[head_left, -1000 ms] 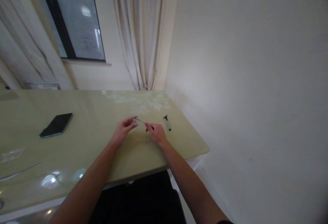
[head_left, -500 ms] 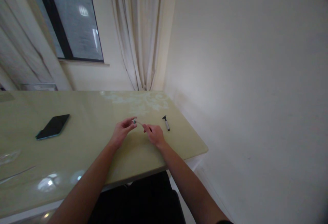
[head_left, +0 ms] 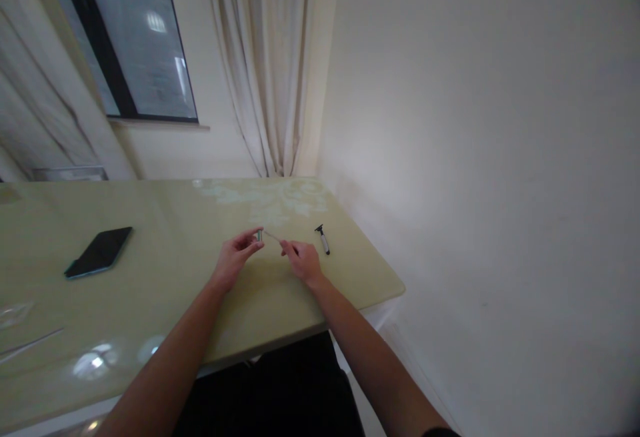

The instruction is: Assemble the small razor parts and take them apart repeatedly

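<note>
Between the thumb and fingertips of my left hand (head_left: 235, 255) is a small green and whitish piece (head_left: 259, 235), held upright above the table; its kind is too small to make out. My right hand (head_left: 303, 261) is closed around a thin pale stick (head_left: 273, 236), which points up and left, its tip close to the small piece. Whether the tip touches the piece I cannot tell. To the right of my right hand, a razor (head_left: 324, 240) with a dark head and grey handle lies on the table.
The glossy cream table (head_left: 175, 237) meets the wall on the right. A dark tablet-like slab (head_left: 99, 252) lies at left. Nearer the left edge are a clear plastic wrapper (head_left: 15, 314) and a thin strip (head_left: 33, 343). Curtains (head_left: 265, 77) hang behind the table.
The stick's tip has swung slightly up, and more of the small green and whitish piece shows, now upright in my left hand. The camera view has shifted a little.
</note>
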`<action>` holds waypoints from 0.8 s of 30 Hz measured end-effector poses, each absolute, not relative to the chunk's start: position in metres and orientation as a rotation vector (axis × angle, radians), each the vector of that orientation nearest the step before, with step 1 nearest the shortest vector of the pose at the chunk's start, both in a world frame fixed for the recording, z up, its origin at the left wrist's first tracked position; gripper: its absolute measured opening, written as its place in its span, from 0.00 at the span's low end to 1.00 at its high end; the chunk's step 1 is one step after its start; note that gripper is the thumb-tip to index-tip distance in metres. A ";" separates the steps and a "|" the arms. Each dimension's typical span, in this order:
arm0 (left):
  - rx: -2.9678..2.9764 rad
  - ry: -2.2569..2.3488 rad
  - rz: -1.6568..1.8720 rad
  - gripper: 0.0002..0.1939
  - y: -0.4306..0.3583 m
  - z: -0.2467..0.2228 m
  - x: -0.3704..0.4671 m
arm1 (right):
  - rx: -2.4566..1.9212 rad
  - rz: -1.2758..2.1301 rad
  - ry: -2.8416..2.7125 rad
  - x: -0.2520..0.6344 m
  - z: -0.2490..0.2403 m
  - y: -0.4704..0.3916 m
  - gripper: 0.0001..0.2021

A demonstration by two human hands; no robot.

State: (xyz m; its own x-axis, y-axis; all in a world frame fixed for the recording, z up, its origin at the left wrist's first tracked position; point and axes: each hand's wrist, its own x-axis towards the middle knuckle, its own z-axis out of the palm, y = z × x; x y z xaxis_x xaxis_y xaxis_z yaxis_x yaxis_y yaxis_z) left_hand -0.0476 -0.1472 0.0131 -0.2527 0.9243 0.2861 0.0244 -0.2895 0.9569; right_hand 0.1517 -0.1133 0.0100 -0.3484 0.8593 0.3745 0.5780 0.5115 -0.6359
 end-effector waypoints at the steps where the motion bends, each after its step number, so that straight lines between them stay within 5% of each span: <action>1: 1.286 1.235 1.620 0.32 -0.147 0.013 -0.047 | -1.153 0.535 -2.074 0.152 0.010 -0.113 0.34; 24: 1.402 1.307 1.550 0.33 -0.146 0.012 -0.049 | -1.216 0.557 -2.117 0.151 0.013 -0.116 0.32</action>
State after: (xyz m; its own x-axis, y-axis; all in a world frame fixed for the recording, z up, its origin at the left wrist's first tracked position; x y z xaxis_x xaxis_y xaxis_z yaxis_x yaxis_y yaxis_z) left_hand -0.0487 -0.1456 0.0116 -0.2041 0.9304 0.3044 0.1432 -0.2793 0.9495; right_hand 0.1511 -0.1156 0.0131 -0.3785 0.8728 0.3082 0.6079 0.4855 -0.6282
